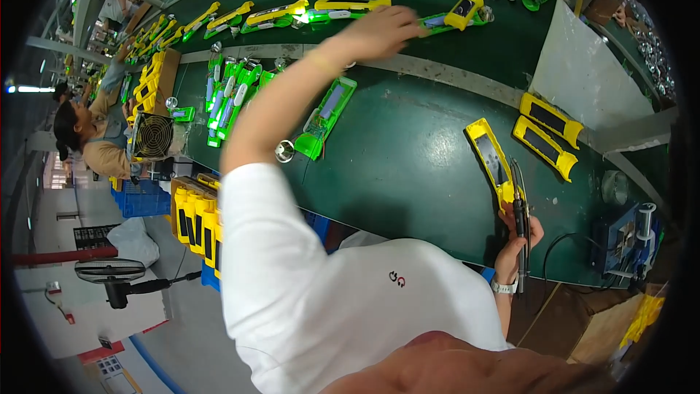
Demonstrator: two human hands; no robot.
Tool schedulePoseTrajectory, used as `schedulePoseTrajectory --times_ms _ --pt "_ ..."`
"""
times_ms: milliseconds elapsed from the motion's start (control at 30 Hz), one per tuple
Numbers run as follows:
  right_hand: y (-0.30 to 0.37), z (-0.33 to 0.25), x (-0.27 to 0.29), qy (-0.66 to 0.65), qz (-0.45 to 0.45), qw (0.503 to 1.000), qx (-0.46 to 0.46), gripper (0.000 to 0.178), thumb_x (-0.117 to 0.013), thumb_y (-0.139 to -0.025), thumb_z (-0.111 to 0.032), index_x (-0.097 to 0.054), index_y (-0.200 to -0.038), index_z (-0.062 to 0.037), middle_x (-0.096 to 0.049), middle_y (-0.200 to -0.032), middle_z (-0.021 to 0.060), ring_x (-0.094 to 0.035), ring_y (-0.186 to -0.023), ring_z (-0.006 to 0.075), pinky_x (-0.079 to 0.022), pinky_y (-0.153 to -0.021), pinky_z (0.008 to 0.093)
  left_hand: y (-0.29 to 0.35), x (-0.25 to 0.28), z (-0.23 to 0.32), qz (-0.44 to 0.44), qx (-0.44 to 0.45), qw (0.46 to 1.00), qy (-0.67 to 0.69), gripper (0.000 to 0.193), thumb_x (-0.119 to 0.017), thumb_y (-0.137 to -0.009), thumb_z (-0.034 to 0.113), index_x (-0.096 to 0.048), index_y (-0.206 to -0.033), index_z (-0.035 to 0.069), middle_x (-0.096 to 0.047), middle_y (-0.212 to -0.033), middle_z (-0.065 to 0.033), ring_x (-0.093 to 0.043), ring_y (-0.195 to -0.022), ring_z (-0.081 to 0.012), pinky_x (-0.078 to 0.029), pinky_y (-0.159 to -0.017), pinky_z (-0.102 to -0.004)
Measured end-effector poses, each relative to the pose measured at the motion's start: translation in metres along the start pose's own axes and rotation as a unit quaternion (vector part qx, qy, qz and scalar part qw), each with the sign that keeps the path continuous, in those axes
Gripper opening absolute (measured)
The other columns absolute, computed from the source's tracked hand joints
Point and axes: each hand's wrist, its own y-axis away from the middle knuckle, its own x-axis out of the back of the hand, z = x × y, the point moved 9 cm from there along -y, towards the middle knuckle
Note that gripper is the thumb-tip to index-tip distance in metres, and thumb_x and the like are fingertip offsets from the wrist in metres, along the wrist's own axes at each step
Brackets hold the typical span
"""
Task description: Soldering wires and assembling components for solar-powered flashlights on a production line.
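Observation:
Stretched out over the green belt, my left hand is smeared by motion, and its grip is unclear. Its fingers are beside a green housing with a yellow cover on top. Behind the wrist lies another yellow cover on a green housing. Near the bench's front edge, my right hand is closed around a slim black soldering iron, its tip pointing away from me. The same hand's fingers meet the lower end of a yellow cover with a dark panel.
Two yellow covers lie at the right. An open green housing with a round reflector lies left, beside piled green housings. A blue soldering station stands far right. A fan and a co-worker are at left.

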Motion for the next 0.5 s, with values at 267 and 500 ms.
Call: schedulePoseTrajectory --times_ms 267,500 --pt "-0.005 0.006 0.012 -0.061 0.01 0.998 -0.025 0.054 -0.041 -0.091 -0.05 -0.028 -0.122 -0.0077 -0.051 -0.12 0.0222 -0.056 -0.107 0.0313 -0.046 -0.09 0.0445 0.124 0.033 0.087 -0.275 -0.135 0.951 -0.037 0.033 -0.061 -0.071 0.007 -0.058 -0.102 0.018 -0.051 -0.12 -0.0036 -0.038 -0.125 -0.0256 -0.034 -0.102 -0.0417" --pt "-0.031 -0.007 0.0 -0.1 -0.034 0.992 -0.065 0.043 -0.036 -0.096 -0.04 -0.029 -0.124 -0.0079 -0.056 -0.113 0.0183 -0.058 -0.103 0.0286 -0.046 -0.089 0.0392 0.083 0.019 0.146 -0.135 -0.013 0.98 0.148 0.044 -0.072 -0.065 0.028 -0.059 -0.103 0.01 -0.055 -0.093 -0.0063 -0.052 -0.095 -0.0241 -0.039 -0.085 -0.0375"
